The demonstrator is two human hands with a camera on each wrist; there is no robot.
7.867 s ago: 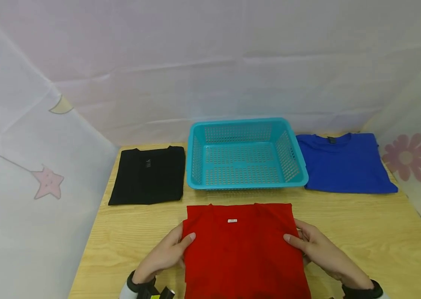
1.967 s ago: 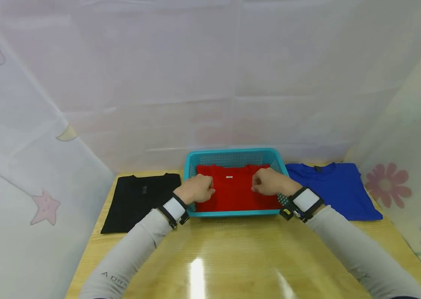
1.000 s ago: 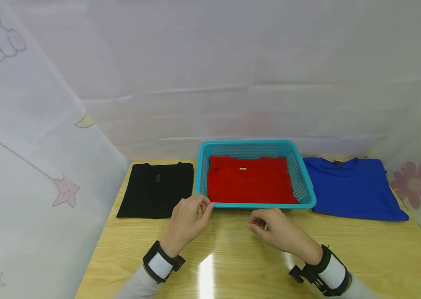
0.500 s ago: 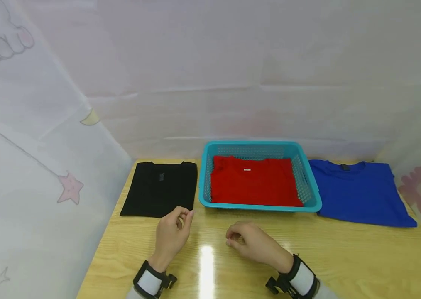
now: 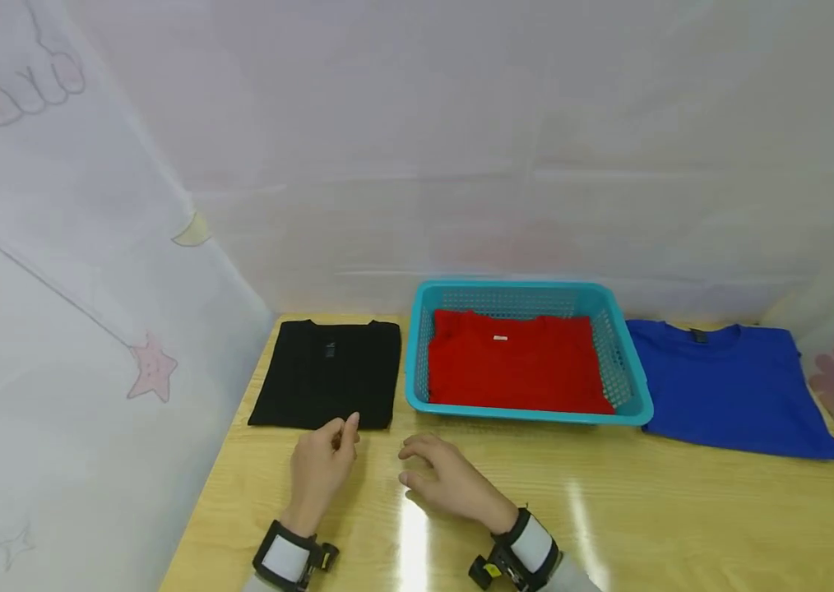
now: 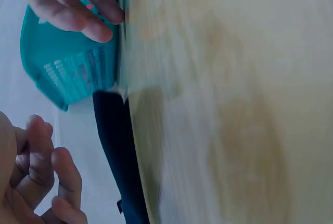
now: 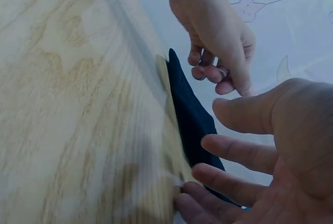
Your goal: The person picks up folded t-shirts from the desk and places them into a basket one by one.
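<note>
A folded black T-shirt (image 5: pixel 328 374) lies flat at the left of the table. My left hand (image 5: pixel 321 469) hovers at its front edge, fingers loosely curled around nothing. To its right my right hand (image 5: pixel 454 481) is above the wood with thumb and fingers apart, holding nothing; the right wrist view shows those fingers (image 7: pixel 234 182) spread near the black shirt. A folded red T-shirt (image 5: pixel 513 366), its white tag upward, lies inside the turquoise plastic basket (image 5: pixel 535 416). Right of the basket is a folded blue T-shirt (image 5: pixel 735 390).
The pale wooden table (image 5: pixel 683 518) carries bright light reflections in front of the basket. A whitish printed sheet (image 5: pixel 387 148) hangs behind and along both sides. Both wrists wear black straps (image 5: pixel 287 555) with small devices.
Earlier both hands held the red T-shirt in front of the basket; it now lies inside. Both hands have since drawn back from the basket and shifted left, toward the black T-shirt. The right fingers have spread.
</note>
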